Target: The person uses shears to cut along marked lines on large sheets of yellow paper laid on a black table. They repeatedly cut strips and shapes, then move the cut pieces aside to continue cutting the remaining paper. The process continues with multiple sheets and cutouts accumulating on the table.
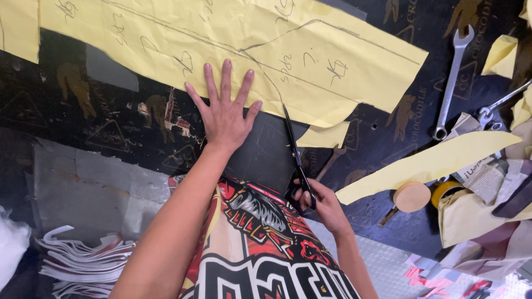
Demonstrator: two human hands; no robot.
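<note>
A large yellow paper sheet point(233, 39) with drawn pencil lines lies across a dark worktable point(111, 127). My left hand point(224, 113) lies flat with fingers spread, pressing down the sheet's near edge. My right hand point(321, 205) grips the handles of black scissors point(293, 152). Their blades point away from me into the yellow sheet, along a drawn line just right of my left hand. A small cut piece of yellow paper point(327, 135) hangs at the edge right of the blades.
A long yellow offcut strip point(426, 163) lies to the right. Two metal wrenches point(451, 83) rest at the upper right. Tape rolls point(413, 196), papers and clutter fill the right edge. White cut shapes point(77, 263) are stacked at lower left.
</note>
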